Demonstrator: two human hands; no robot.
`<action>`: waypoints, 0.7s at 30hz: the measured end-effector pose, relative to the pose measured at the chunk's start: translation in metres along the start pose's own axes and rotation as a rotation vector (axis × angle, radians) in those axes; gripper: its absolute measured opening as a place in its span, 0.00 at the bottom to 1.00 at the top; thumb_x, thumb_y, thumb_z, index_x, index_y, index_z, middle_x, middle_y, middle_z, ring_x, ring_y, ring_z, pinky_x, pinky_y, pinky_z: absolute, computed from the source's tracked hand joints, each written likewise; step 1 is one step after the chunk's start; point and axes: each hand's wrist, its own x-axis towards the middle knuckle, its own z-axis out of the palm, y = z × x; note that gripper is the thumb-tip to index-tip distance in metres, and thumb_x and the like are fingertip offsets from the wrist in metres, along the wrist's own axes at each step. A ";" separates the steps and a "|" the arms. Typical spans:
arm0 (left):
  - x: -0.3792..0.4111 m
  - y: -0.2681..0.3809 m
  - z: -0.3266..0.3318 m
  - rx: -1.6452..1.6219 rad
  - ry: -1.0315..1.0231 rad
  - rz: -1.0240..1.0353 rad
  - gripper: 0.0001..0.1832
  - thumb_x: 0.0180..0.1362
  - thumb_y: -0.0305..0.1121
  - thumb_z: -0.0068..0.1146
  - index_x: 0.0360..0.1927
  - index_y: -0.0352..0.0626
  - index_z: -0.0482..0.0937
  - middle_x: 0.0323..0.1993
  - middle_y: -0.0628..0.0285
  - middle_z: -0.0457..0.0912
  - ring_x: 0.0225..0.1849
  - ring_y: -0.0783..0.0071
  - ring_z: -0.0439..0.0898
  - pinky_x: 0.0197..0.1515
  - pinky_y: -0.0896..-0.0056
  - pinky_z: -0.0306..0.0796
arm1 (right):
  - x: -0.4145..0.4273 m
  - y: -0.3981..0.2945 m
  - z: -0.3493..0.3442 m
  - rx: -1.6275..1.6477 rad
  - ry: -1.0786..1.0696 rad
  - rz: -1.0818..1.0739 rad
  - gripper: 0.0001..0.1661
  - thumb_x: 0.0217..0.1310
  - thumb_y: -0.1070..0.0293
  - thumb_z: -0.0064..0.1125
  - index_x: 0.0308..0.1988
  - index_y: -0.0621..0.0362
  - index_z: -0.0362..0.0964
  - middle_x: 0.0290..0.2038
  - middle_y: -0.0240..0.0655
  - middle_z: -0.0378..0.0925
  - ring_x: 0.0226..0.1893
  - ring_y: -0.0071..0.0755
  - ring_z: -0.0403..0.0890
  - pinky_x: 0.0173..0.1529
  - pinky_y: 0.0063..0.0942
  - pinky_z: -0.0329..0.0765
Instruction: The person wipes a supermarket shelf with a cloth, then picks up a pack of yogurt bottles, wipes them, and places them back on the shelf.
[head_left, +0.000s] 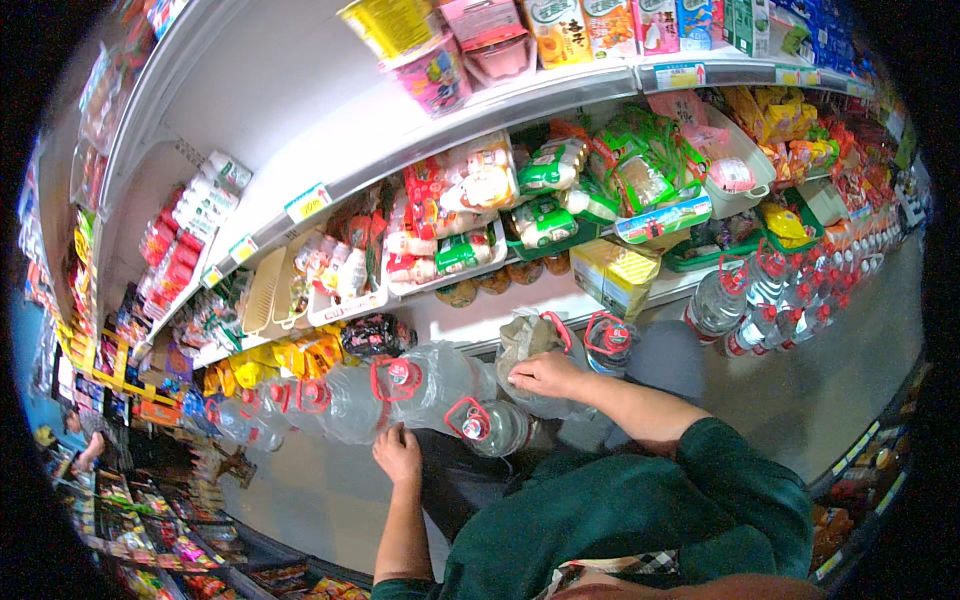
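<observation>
My right hand (546, 374) grips a grey-brown cloth (529, 339) against a large clear water bottle with a red handle. My left hand (398, 453) rests at my knee, fingers bent, with nothing seen in it. Before it stands a big plastic-wrapped water bottle (442, 386) with a red cap and handle. A smaller water bottle (504, 427) stands between my knees. Just right of the cloth, another bottle with a red cap (609, 345) stands by my right knee.
Above the bottles, shelves hold trays of wrapped drink bottles (472, 251), a yellow-and-white carton (616, 276) and upright drink boxes (559, 30). More water bottles (718, 300) stand at the right, a row of them at the left. A person (94, 442) is at the far left.
</observation>
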 end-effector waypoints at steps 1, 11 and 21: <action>0.004 0.009 -0.001 -0.133 0.101 0.180 0.13 0.55 0.30 0.59 0.45 0.41 0.82 0.47 0.52 0.80 0.50 0.52 0.78 0.55 0.54 0.69 | 0.001 0.002 -0.001 0.005 0.007 0.016 0.20 0.65 0.47 0.50 0.39 0.48 0.81 0.35 0.41 0.83 0.35 0.54 0.83 0.40 0.49 0.78; 0.132 0.313 -0.100 -1.747 -0.685 -0.075 0.44 0.67 0.61 0.46 0.74 0.39 0.49 0.68 0.46 0.63 0.68 0.53 0.66 0.68 0.52 0.63 | -0.006 0.006 -0.013 -0.179 -0.169 0.093 0.21 0.67 0.47 0.45 0.43 0.45 0.79 0.37 0.39 0.83 0.38 0.51 0.83 0.42 0.50 0.77; 0.191 0.409 -0.102 -2.057 -0.632 -0.484 0.40 0.56 0.65 0.59 0.63 0.48 0.67 0.61 0.53 0.68 0.58 0.49 0.74 0.55 0.44 0.75 | -0.017 0.013 -0.016 -0.075 -0.033 -0.065 0.15 0.63 0.53 0.54 0.39 0.48 0.81 0.37 0.37 0.83 0.39 0.48 0.83 0.44 0.45 0.78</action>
